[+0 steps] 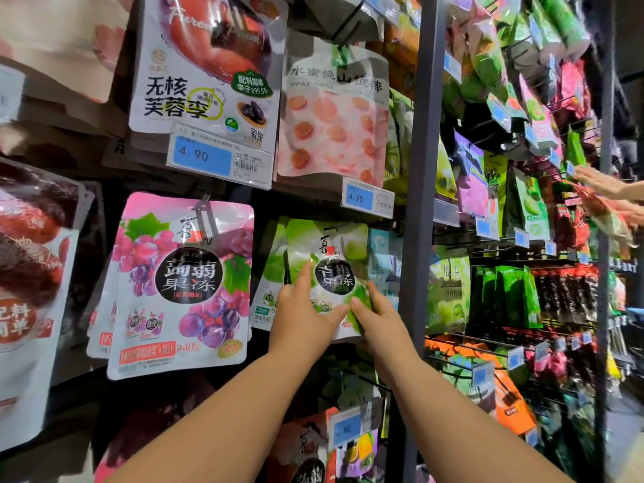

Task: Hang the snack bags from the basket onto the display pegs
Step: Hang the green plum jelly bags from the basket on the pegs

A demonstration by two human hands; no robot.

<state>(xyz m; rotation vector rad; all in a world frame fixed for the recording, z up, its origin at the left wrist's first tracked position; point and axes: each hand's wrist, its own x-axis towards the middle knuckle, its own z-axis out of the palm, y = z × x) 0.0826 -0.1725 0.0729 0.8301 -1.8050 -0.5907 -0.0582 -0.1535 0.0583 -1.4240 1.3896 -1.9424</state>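
Observation:
A green plum-jelly snack bag (331,259) hangs in the middle of the display wall, in front of more green bags. My left hand (303,315) lies on its lower left part, index finger stretched up along the bag and thumb under its bottom edge. My right hand (378,315) holds the bag's lower right corner, thumb on the front and fingers behind. The top of the bag sits at a peg (348,223), whose tip I cannot make out. The basket is out of view.
A pink grape-jelly bag (181,284) hangs to the left. Plum bags (205,64) and peach bags (334,116) hang above, with blue 4.90 price tags (366,198). A grey upright post (418,203) stands right of the green bag. Another person's hands (613,196) reach in at far right.

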